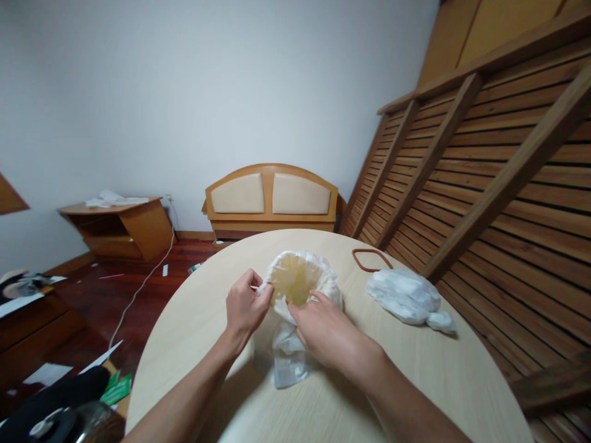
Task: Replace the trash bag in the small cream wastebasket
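A yellowish round container (290,277) stands on the pale round table (198,314), lined with a white translucent plastic bag (290,354) folded over its rim. My left hand (247,304) pinches the bag's edge at the left side of the rim. At the near right of the opening is my right hand (321,323), its fingers spread, with the thumb and index finger touching the bag at the rim. Part of the bag hangs loosely at the front, between my forearms.
On the table's right lie a knotted white plastic bag (404,295) and a reddish-brown ring-like frame (372,259). A slatted wooden panel (462,178) leans close on the right. A headboard (271,197) stands behind the table. Clutter and a white cable (143,286) lie at left.
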{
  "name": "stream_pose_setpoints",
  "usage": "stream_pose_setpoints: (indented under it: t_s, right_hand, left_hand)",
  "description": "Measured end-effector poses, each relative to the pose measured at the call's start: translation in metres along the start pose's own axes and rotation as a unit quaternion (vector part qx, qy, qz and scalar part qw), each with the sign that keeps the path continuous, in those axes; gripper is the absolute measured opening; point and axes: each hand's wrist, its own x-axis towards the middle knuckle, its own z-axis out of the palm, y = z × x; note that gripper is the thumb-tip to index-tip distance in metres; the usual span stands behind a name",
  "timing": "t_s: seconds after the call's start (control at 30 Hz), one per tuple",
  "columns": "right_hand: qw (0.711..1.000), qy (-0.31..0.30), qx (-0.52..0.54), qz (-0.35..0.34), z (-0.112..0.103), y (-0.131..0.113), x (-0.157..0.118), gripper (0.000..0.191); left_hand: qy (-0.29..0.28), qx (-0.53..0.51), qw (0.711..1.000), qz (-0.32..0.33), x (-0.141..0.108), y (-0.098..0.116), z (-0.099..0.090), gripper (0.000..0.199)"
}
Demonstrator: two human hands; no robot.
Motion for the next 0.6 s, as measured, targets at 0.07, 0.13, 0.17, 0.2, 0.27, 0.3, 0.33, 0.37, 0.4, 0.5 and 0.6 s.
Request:
stream_pose_setpoints:
  t_s: [0.07,0.13,0.17,0.2,0.27,0.3,0.33,0.37,0.4,0.5,0.6]
  right_hand:
    - [0.999,-0.001,0.036,0.006,-0.011,0.001,-0.004,0.023]
    - [0.997,-0.005,0.072,0.018,-0.018,0.004,-0.005,0.026]
    - [0.996,-0.005,0.082,0.029,-0.02,0.006,-0.005,0.03]
    - [0.996,-0.002,0.083,0.044,-0.02,0.008,-0.004,0.034]
    - [0.996,0.001,0.056,0.071,-0.016,0.011,-0.001,0.034]
    - [0.996,0.0,0.037,0.075,-0.012,0.012,0.001,0.032]
    - [0.997,-0.006,0.021,0.077,-0.006,0.013,0.004,0.031]
    - [0.997,-0.012,0.009,0.075,-0.001,0.014,0.006,0.031]
    - [0.997,-0.017,0.003,0.076,0.005,0.014,0.009,0.032]
    - [0.997,-0.01,-0.002,0.075,0.02,0.019,0.019,0.033]
    - [0.998,0.009,0.0,0.058,0.028,0.026,0.028,0.039]
  left_hand:
    - [-0.006,-0.007,1.0,0.01,-0.002,0.001,0.001,0.015]
    - [-0.009,-0.006,1.0,0.025,-0.005,0.002,0.003,0.012]
    - [-0.01,-0.005,0.999,0.033,-0.007,0.003,0.003,0.011]
    - [-0.011,-0.004,0.999,0.043,-0.009,0.005,0.004,0.011]
    - [-0.015,-0.003,0.997,0.07,-0.013,0.008,0.004,0.009]
    - [-0.018,-0.002,0.996,0.087,-0.015,0.01,0.005,0.008]
    - [-0.021,0.001,0.994,0.107,-0.018,0.012,0.005,0.007]
    - [-0.024,0.004,0.991,0.128,-0.02,0.014,0.005,0.006]
    - [-0.028,0.008,0.988,0.15,-0.023,0.016,0.005,0.006]
    - [-0.044,0.015,0.978,0.202,-0.031,0.02,0.006,0.007]
    - [-0.054,0.011,0.971,0.233,-0.035,0.023,0.007,0.009]
